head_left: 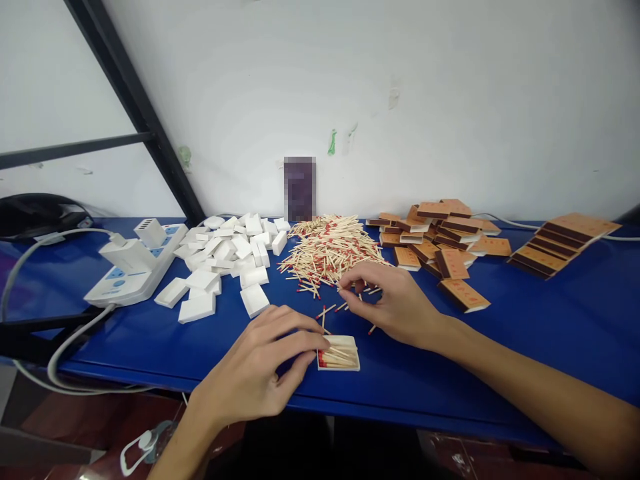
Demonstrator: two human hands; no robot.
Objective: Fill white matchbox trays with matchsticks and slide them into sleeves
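A white matchbox tray [350, 342] lies near the table's front edge, partly filled with red-tipped matches [337, 360]. My left hand [270, 357] is at its left side, fingers curved, with the fingertips touching the tray's left end. Behind the tray and to its right, my right hand [387, 300] has thumb and forefinger pinched together at the near edge of a large heap of loose matches [335, 250]. What the pinch holds is too small to make out. A few single matches lie between the heap and the tray.
White empty trays [225, 249] are piled at the left of the heap, beside a power strip [143, 267] with chargers and cables. Orange-brown matchbox covers [453, 263] are scattered at the right, with a joined group of covers [563, 243] farther right. A pixelated dark object [300, 189] stands against the wall.
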